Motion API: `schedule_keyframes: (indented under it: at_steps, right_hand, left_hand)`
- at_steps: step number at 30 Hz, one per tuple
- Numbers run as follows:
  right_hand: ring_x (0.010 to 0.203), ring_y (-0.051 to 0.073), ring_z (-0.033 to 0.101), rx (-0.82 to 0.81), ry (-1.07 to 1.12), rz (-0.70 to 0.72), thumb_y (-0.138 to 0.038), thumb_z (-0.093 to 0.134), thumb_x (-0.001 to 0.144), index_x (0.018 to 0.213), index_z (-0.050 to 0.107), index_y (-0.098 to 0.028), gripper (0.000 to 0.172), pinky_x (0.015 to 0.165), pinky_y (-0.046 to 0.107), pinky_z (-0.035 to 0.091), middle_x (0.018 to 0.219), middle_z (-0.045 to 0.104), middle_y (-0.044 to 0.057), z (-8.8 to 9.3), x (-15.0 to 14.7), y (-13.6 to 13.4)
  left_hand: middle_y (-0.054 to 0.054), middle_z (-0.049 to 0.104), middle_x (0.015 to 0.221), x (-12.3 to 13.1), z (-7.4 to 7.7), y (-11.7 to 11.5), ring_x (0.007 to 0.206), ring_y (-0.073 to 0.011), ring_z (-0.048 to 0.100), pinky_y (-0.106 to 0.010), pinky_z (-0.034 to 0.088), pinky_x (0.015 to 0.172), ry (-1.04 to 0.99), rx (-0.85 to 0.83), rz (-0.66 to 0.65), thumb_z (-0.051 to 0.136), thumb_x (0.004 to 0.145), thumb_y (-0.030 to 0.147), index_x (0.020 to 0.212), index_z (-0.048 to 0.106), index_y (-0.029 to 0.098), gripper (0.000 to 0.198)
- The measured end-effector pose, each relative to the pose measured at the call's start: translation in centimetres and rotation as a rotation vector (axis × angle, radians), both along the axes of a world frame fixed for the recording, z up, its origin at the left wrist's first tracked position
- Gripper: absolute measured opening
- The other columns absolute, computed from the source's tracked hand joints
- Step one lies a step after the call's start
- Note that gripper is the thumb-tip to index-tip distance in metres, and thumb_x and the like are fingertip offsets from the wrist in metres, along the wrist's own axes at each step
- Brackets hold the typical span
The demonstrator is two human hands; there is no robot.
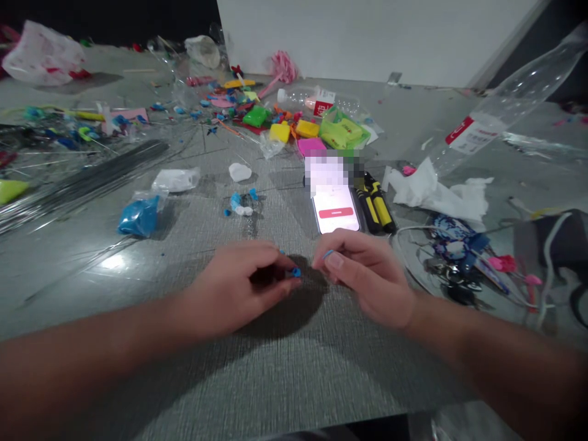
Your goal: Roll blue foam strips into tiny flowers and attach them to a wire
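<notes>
Your left hand (239, 288) pinches a small blue piece (295, 271) in its fingers, just in front of the phone (337, 211) on the counter (275, 380). Your right hand (372, 282), also just before the phone, grips a thin blue strip (327, 253) between fingertips.

Grey table (294, 380) with phone (337, 214), tissue (436, 193), perhaps clay blocks (307, 128).
</notes>
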State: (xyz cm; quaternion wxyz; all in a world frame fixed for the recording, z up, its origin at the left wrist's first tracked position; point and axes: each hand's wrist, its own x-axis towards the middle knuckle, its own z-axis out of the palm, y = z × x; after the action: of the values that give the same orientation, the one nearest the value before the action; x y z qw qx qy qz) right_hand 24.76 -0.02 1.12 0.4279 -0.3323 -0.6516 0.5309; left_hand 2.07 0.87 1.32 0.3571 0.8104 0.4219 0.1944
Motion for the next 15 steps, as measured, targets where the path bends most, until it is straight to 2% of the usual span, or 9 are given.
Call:
schedule_keyframes:
  at_steps: [2, 5, 10, 15]
  right_hand:
    - [0.059, 0.01, 0.044, 0.034, -0.014, 0.004, -0.038, 0.057, 0.102, 0.079, 0.061, -0.019, 0.03, 0.053, 0.024, 0.033, 0.065, 0.049, -0.003, 0.1, 0.0, -0.3]
    - [0.059, 0.01, 0.043, 0.037, -0.094, 0.046, -0.038, 0.05, 0.104, 0.072, 0.054, -0.019, 0.038, 0.053, 0.026, 0.033, 0.064, 0.046, -0.003, 0.3, -0.1, -0.9]
    - [0.057, 0.01, 0.039, 0.061, -0.169, 0.187, -0.035, 0.046, 0.104, 0.068, 0.044, -0.02, 0.039, 0.052, 0.026, 0.03, 0.061, 0.041, -0.004, 0.4, -0.5, -1.3]
    - [0.058, 0.01, 0.038, 0.011, -0.169, 0.235, -0.036, 0.046, 0.105, 0.067, 0.041, -0.02, 0.042, 0.051, 0.026, 0.03, 0.062, 0.039, -0.004, 0.0, -0.5, -0.9]
  left_hand:
    - [-0.001, 0.065, 0.074, 0.0, 0.4, -0.2, 0.067, -0.0134, 0.058, -0.024, 0.045, 0.06, -0.205, -0.136, 0.096, 0.072, 0.088, 0.034, 0.09, 0.073, 0.019, 0.015]
    - [-0.001, 0.067, 0.074, 0.0, 0.8, -0.4, 0.067, -0.013, 0.06, -0.023, 0.048, 0.061, -0.418, -0.281, 0.126, 0.077, 0.084, 0.029, 0.088, 0.073, 0.018, 0.012]
    - [0.0, 0.068, 0.074, 0.1, 0.6, -0.4, 0.067, -0.0122, 0.06, -0.024, 0.048, 0.061, -0.465, -0.336, 0.083, 0.079, 0.082, 0.022, 0.083, 0.075, 0.019, 0.005]
    - [0.001, 0.068, 0.074, 0.0, 0.5, -0.2, 0.069, -0.012, 0.061, -0.024, 0.048, 0.064, -0.446, -0.337, 0.061, 0.079, 0.083, 0.022, 0.084, 0.075, 0.02, 0.004]
